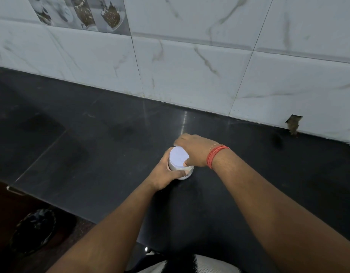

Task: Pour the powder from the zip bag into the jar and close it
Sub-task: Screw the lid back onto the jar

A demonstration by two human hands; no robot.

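A small jar stands upright on the black counter, with a white lid sitting on its top. My left hand wraps around the jar's body from the left and front. My right hand, with red threads at the wrist, grips the lid from the right, thumb on its near edge and fingers curled over the far side. The jar's contents are hidden by the lid and my hands. No zip bag is in view.
A white marbled tile wall runs along the back of the counter, with a small hole at its base on the right. The counter's front edge drops to the floor at lower left, where a dark object lies.
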